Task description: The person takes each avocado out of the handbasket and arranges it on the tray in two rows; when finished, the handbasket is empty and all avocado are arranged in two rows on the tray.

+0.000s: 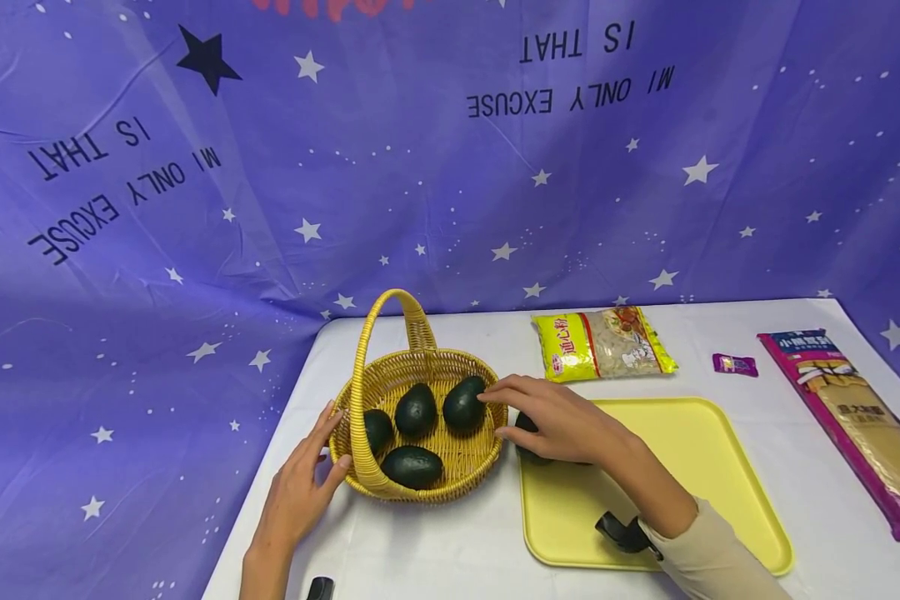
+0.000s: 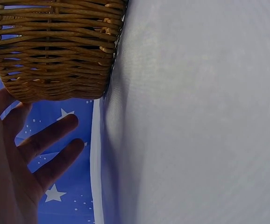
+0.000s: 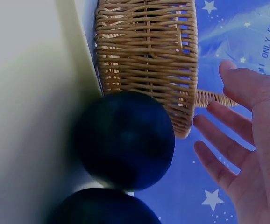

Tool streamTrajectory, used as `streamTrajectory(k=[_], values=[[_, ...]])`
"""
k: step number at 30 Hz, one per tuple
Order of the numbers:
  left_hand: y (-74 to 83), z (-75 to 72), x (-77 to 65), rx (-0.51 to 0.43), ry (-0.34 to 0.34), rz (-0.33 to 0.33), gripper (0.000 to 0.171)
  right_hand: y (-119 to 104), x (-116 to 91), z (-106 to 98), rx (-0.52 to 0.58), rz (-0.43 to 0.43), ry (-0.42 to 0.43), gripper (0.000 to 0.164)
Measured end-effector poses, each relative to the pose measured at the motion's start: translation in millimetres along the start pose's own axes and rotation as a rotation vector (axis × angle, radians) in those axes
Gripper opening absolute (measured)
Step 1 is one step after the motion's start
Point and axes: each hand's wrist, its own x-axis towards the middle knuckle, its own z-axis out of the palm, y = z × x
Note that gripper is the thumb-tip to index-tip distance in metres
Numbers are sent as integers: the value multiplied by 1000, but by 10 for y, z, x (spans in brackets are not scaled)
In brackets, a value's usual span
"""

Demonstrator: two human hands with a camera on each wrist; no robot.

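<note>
A yellow wicker basket [image 1: 450, 492] with a tall arched handle holds several dark green avocados [image 1: 416, 411]. My left hand [image 1: 300, 483] is at the basket's left side, thumb and fingertips right at the rim; the left wrist view shows its other fingers spread loosely. Over the basket's right rim reaches my right hand [image 1: 558, 417], palm down, fingertips beside the rightmost avocado [image 1: 463, 406] inside. In the right wrist view its fingers are extended and apart, gripping nothing. Beneath that hand, dark avocados [image 3: 125, 140] lie on the yellow tray [image 1: 682, 433], partly hidden by it in the head view.
Behind the tray lies a yellow bag of pasta [image 1: 603, 343]. A small purple packet [image 1: 735, 365] and a long purple-edged noodle package [image 1: 847, 417] are to the right. A purple star-patterned cloth [image 1: 420, 167] hangs behind the white-covered table [image 1: 465, 550].
</note>
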Motion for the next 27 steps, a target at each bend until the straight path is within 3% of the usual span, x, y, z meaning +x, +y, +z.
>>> streamTrajectory(k=[10,21,27], values=[[-1,1,-2,-5,0,-4,68,-46,147,83,-26,18,-64,50],[-3,0,-9,-11,1,-3,68,-72,279,190,-95,-29,-61,49],[-7,-2,2,-10,5,2,66,-118,366,203,-137,2,-63,49]])
